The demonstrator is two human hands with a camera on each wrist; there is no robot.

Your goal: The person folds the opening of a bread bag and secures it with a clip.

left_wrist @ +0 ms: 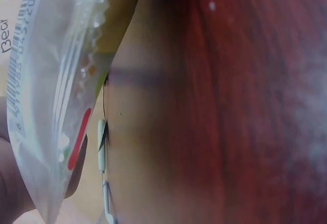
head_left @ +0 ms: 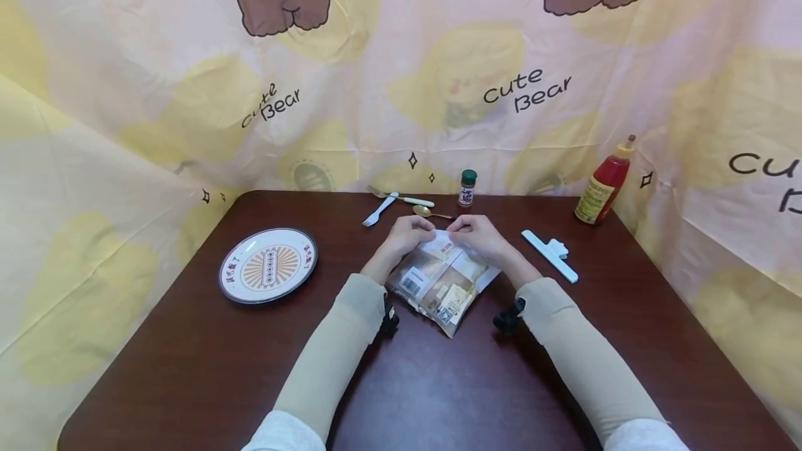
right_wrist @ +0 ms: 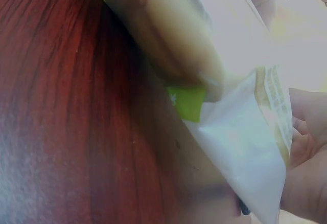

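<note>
A clear plastic bag of bread (head_left: pixel 441 281) with labels and a barcode lies on the dark wooden table (head_left: pixel 401 381), its far end lifted. My left hand (head_left: pixel 410 234) pinches the bag's top edge on the left, and my right hand (head_left: pixel 477 234) pinches the same edge on the right. In the left wrist view the bag (left_wrist: pixel 48 101) fills the left side, with my hand (left_wrist: pixel 9 183) at the lower left corner. In the right wrist view the bag (right_wrist: pixel 240 152) hangs over the table, with my fingers (right_wrist: pixel 306 152) on its right edge.
A patterned plate (head_left: pixel 268 264) sits to the left. Behind the bag lie a white fork (head_left: pixel 379 209), a white-handled utensil (head_left: pixel 404 199) and a gold spoon (head_left: pixel 429 212). A small spice jar (head_left: pixel 466 188) stands at the back, a ketchup bottle (head_left: pixel 603 183) at the far right, and a white bag clip (head_left: pixel 550 255) to the right.
</note>
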